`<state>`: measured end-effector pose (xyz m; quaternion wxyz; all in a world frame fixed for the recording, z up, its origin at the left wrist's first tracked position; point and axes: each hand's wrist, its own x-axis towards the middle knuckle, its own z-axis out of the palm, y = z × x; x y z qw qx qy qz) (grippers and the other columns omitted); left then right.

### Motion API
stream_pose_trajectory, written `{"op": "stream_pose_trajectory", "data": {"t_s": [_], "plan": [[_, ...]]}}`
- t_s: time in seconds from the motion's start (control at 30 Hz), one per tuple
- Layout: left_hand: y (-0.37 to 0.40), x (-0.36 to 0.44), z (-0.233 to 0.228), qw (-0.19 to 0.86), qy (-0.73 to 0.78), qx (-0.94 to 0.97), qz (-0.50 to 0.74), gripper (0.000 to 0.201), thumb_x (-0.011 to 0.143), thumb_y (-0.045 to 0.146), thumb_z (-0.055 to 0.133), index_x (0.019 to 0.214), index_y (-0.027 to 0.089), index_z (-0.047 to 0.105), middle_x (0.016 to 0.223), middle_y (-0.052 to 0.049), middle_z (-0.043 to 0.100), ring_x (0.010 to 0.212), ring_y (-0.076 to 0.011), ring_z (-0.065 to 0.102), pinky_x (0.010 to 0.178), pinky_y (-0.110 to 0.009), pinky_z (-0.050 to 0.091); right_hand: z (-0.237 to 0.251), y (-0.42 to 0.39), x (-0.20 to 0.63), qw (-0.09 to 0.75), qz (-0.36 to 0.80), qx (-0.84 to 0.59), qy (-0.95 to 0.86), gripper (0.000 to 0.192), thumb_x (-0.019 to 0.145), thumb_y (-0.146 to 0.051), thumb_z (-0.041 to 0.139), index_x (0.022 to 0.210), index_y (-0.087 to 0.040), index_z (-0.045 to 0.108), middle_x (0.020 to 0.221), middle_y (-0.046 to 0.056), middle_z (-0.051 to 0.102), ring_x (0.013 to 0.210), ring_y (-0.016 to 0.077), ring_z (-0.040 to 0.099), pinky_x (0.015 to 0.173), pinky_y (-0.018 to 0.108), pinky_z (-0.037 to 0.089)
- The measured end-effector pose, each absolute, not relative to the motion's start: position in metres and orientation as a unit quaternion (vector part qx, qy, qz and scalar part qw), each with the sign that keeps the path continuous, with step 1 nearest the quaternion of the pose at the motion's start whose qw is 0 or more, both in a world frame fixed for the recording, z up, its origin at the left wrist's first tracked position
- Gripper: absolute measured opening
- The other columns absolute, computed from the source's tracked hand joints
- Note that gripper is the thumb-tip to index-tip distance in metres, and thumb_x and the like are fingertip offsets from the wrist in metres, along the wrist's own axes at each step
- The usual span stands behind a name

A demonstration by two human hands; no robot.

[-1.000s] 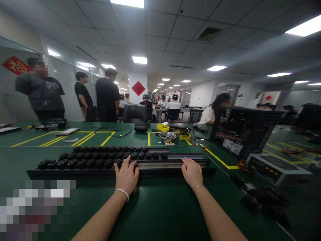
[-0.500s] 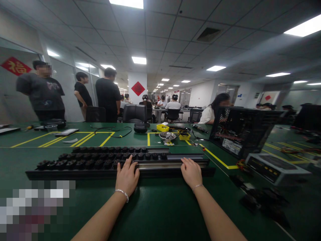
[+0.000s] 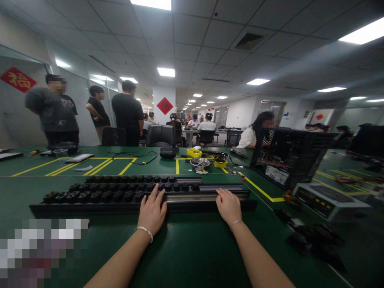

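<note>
Long black rails [image 3: 192, 204] lie side by side across the green table. Rows of small black parts [image 3: 99, 196], whose kind I cannot make out, fill their left and middle stretch. My left hand [image 3: 151, 212] rests on the front rail just right of the row's end, its fingers spread and holding nothing. Near the right end of the rails, my right hand [image 3: 229, 206] lies with bent fingertips on the rail's edge, grasping nothing that shows. Between the hands, a bare shiny channel [image 3: 189, 198] is visible.
At right stand an opened computer case [image 3: 288, 156] and a power supply unit [image 3: 331, 202], with loose black parts [image 3: 318, 240] nearer. Beyond the rails are a metal bowl [image 3: 199, 163], a yellow bin [image 3: 194, 153] and cables [image 3: 144, 158]. Several people are in the background.
Both hands stay in nearly the same place on the rails. In the background, the standing people at left have shifted slightly.
</note>
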<state>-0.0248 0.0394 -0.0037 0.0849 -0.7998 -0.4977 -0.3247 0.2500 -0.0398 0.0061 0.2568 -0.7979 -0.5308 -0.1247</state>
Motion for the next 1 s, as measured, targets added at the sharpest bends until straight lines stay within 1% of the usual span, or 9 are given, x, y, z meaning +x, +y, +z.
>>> {"op": "stream_pose_trajectory", "data": {"t_s": [0.07, 0.13, 0.23, 0.3, 0.4, 0.53, 0.73, 1.0], "plan": [[0.040, -0.023, -0.005, 0.091, -0.506, -0.788, -0.339, 0.049, 0.084, 0.030, 0.039, 0.132, 0.020, 0.039, 0.146, -0.012, 0.028, 0.128, -0.0223, 0.036, 0.105, -0.044, 0.028, 0.007, -0.040, 0.250, 0.255, -0.122, -0.798, -0.531, 0.043, 0.083, -0.026, 0.032, 0.114, -0.022, 0.061, 0.124, 0.002, 0.056, 0.119, 0.0194, 0.043, 0.101, 0.037, 0.024], [0.040, -0.022, -0.008, 0.096, -0.522, -0.772, -0.351, 0.054, 0.083, 0.032, 0.039, 0.134, 0.013, 0.035, 0.145, -0.015, 0.029, 0.129, -0.0246, 0.034, 0.105, -0.044, 0.027, 0.007, -0.040, 0.250, 0.255, -0.120, -0.799, -0.532, 0.043, 0.084, -0.027, 0.032, 0.115, -0.023, 0.061, 0.124, 0.002, 0.056, 0.120, 0.0196, 0.043, 0.101, 0.038, 0.024], [0.042, -0.021, -0.012, 0.101, -0.543, -0.755, -0.353, 0.059, 0.081, 0.034, 0.039, 0.133, 0.006, 0.034, 0.137, -0.018, 0.041, 0.129, -0.0274, 0.033, 0.106, -0.045, 0.026, 0.007, -0.041, 0.251, 0.255, -0.115, -0.799, -0.533, 0.044, 0.084, -0.027, 0.031, 0.116, -0.022, 0.060, 0.125, 0.003, 0.055, 0.121, 0.0199, 0.042, 0.102, 0.039, 0.024], [0.043, -0.021, -0.013, 0.098, -0.548, -0.756, -0.345, 0.059, 0.081, 0.035, 0.038, 0.131, 0.004, 0.035, 0.131, -0.018, 0.048, 0.128, -0.0278, 0.035, 0.106, -0.045, 0.026, 0.008, -0.041, 0.251, 0.253, -0.111, -0.800, -0.533, 0.044, 0.084, -0.028, 0.030, 0.117, -0.021, 0.059, 0.125, 0.003, 0.055, 0.121, 0.0200, 0.041, 0.102, 0.039, 0.023], [0.043, -0.023, -0.012, 0.083, -0.549, -0.764, -0.330, 0.058, 0.082, 0.037, 0.038, 0.130, 0.005, 0.036, 0.126, -0.018, 0.052, 0.124, -0.0270, 0.040, 0.106, -0.045, 0.027, 0.008, -0.041, 0.251, 0.248, -0.105, -0.801, -0.535, 0.045, 0.086, -0.030, 0.028, 0.117, -0.022, 0.059, 0.126, 0.002, 0.055, 0.121, 0.0200, 0.041, 0.103, 0.039, 0.023], [0.041, -0.024, -0.009, 0.061, -0.545, -0.768, -0.330, 0.057, 0.082, 0.037, 0.038, 0.132, 0.008, 0.035, 0.125, -0.015, 0.053, 0.120, -0.0245, 0.044, 0.106, -0.045, 0.024, 0.008, -0.041, 0.250, 0.248, -0.106, -0.801, -0.535, 0.045, 0.086, -0.030, 0.028, 0.117, -0.021, 0.059, 0.126, 0.002, 0.054, 0.122, 0.0198, 0.041, 0.103, 0.039, 0.023], [0.037, -0.023, -0.004, 0.034, -0.537, -0.775, -0.330, 0.052, 0.083, 0.034, 0.038, 0.131, 0.013, 0.037, 0.123, -0.011, 0.056, 0.119, -0.0227, 0.045, 0.106, -0.046, 0.022, 0.007, -0.040, 0.251, 0.251, -0.117, -0.796, -0.538, 0.044, 0.085, -0.028, 0.029, 0.116, -0.020, 0.060, 0.125, 0.003, 0.056, 0.121, 0.0197, 0.042, 0.102, 0.039, 0.024], [0.037, -0.023, -0.002, 0.040, -0.548, -0.776, -0.309, 0.051, 0.083, 0.036, 0.038, 0.131, 0.018, 0.039, 0.122, -0.008, 0.057, 0.120, -0.0219, 0.043, 0.107, -0.045, 0.021, 0.006, -0.040, 0.251, 0.259, -0.124, -0.796, -0.533, 0.043, 0.084, -0.026, 0.032, 0.115, -0.021, 0.061, 0.124, 0.003, 0.056, 0.120, 0.0196, 0.043, 0.101, 0.038, 0.025]]}}
